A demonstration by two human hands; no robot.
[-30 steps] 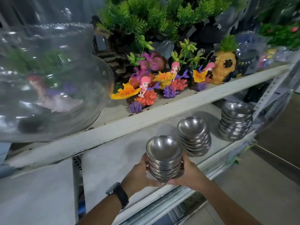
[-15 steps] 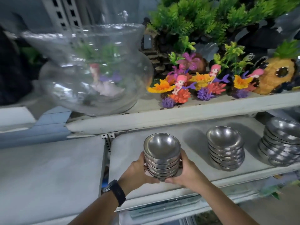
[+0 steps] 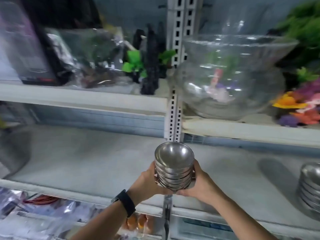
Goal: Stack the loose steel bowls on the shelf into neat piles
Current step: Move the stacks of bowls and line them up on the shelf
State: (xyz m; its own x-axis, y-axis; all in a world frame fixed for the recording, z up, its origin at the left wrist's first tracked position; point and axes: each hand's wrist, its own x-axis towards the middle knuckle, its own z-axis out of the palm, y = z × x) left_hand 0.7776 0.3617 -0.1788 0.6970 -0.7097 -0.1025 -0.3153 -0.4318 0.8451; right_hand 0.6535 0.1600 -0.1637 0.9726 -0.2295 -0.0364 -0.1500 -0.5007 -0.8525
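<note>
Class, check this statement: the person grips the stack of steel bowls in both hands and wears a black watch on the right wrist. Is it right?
No. The head view shows the black watch on the left wrist, not the right. The rest holds: the left hand and right hand both grip the stack of steel bowls.

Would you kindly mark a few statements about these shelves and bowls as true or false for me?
1. The left hand and right hand both hold the stack of steel bowls. True.
2. The glass fishbowl stands on the lower shelf. False: on the upper shelf.
3. A second pile of bowls rests at the right edge. True.
4. The watch is on the right wrist. False: the left wrist.
</note>
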